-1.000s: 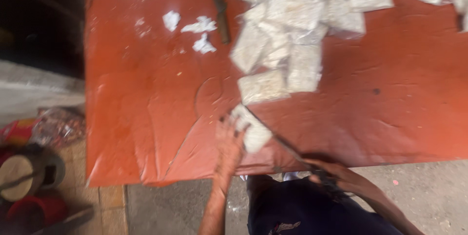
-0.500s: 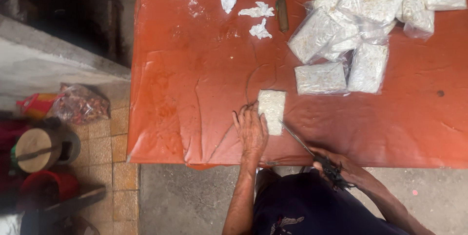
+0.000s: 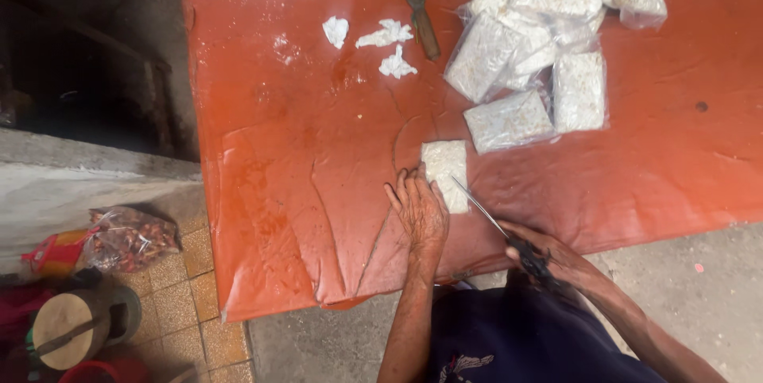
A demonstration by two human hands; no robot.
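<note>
Pressing the flat white rectangular block (image 3: 445, 174) to the orange plastic-covered surface (image 3: 302, 160), the left hand (image 3: 420, 212) lies open-palmed; the right hand (image 3: 548, 254), clenched around slim black-handled scissors (image 3: 501, 226), should cut clear of those fingers.

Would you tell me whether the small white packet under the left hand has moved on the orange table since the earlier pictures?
Cannot tell. The camera itself shifted; the small white packet sits just below the pile of clear bags throughout, with the left hand on it.
</note>
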